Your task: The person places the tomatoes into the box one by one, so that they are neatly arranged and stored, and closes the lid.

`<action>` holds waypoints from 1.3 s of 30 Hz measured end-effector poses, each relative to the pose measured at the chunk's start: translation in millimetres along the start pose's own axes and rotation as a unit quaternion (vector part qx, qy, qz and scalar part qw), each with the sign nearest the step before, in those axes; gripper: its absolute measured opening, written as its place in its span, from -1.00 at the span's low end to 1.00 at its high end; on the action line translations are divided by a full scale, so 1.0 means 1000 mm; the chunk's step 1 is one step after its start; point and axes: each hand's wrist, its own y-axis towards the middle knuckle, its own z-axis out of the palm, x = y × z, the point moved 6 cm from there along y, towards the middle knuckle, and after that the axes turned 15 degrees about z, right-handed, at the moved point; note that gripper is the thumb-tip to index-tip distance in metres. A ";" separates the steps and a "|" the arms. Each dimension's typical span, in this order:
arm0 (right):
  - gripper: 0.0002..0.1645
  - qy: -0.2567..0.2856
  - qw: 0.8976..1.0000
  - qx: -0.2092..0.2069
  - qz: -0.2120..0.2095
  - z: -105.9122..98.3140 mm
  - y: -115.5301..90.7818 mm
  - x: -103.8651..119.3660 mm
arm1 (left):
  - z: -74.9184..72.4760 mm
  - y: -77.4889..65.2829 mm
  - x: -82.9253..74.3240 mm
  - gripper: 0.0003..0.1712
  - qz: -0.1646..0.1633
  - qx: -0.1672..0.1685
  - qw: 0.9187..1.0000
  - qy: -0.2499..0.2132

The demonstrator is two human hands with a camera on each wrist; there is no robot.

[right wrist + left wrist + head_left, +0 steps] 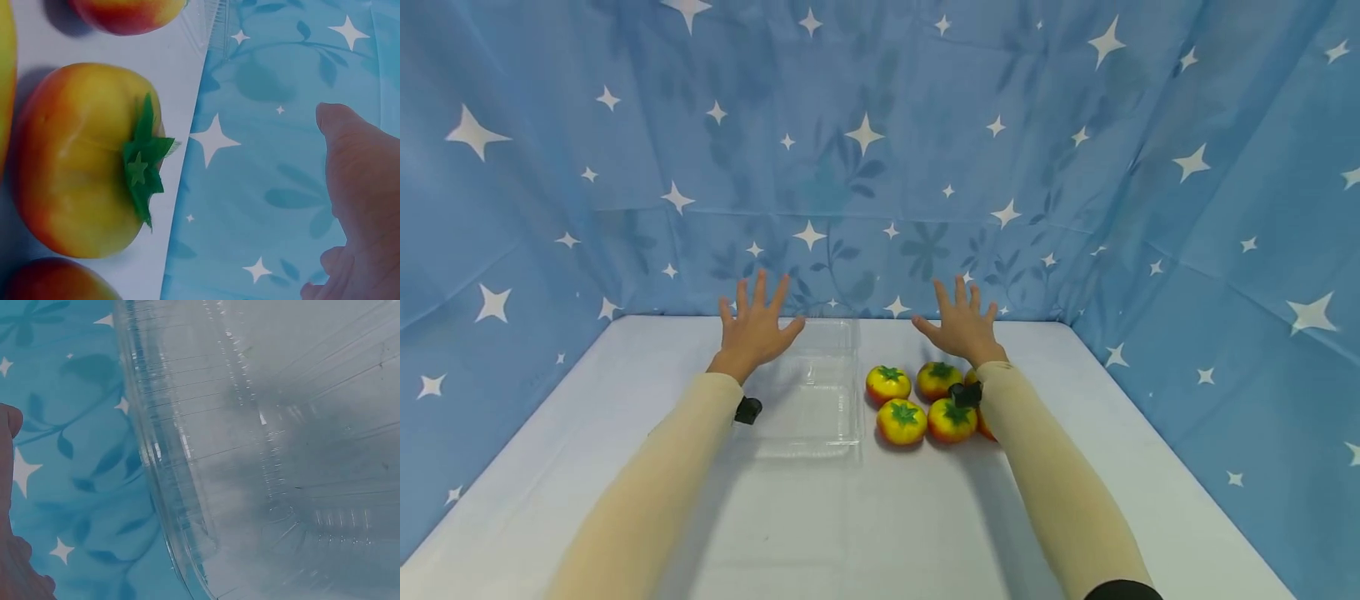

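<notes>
Both hands are held out with fingers spread, and neither holds anything. In the head view the left hand (752, 333) is above the left part of a clear plastic tray (805, 442). The tray's ribbed wall (150, 450) fills much of the left wrist view, where only part of the hand shows at the left edge. The right hand (962, 329) is just beyond several yellow-red artificial persimmons (901, 422) with green leaf tops. One persimmon (87, 162) appears large in the right wrist view, apart from the thumb. The right sleeve partly hides the rightmost fruits.
A white table (925, 525) carries the tray on the left and the fruits to its right. Blue curtains (880, 167) with white stars stand behind the table's back edge and along both sides. Each wrist wears a small black camera (748, 410).
</notes>
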 end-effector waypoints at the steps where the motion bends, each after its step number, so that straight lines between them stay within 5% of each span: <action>1: 0.12 0.004 1.000 -0.001 -0.001 0.000 -0.001 -0.001 | -0.002 -0.002 0.001 0.00 -0.002 -0.002 1.000 -0.006; 7: 0.12 0.012 1.000 0.003 0.004 0.002 -0.002 -0.009 | -0.016 -0.014 0.002 -0.01 0.002 -0.014 0.999 -0.033; 12: 0.10 0.026 1.000 0.003 -0.002 0.000 -0.005 -0.012 | -0.043 -0.031 -0.003 -0.04 0.020 -0.016 0.999 -0.035; 17: 0.10 0.054 0.998 0.007 -0.012 -0.005 -0.011 -0.020 | -0.081 -0.074 -0.011 -0.08 0.052 -0.088 0.991 -0.083; 20: 0.10 0.073 0.997 0.012 -0.016 -0.008 -0.015 -0.025 | -0.089 -0.110 -0.008 -0.08 0.052 -0.127 0.981 -0.139; 24: 0.09 0.097 0.995 0.022 -0.010 -0.011 -0.021 -0.033 | -0.061 -0.152 0.002 0.04 -0.003 -0.111 0.969 -0.219; 27: 0.07 0.108 0.994 0.028 -0.007 -0.015 -0.024 -0.039 | -0.029 -0.170 0.007 0.14 -0.037 -0.072 0.959 -0.273; 32: 0.04 0.133 0.990 0.038 -0.012 -0.016 -0.032 -0.047 | 0.001 -0.177 0.011 0.23 -0.047 -0.023 0.939 -0.339; 39: -0.03 0.194 0.978 0.072 0.001 -0.001 -0.056 -0.070 | 0.014 -0.190 0.021 0.17 -0.047 0.044 0.904 -0.423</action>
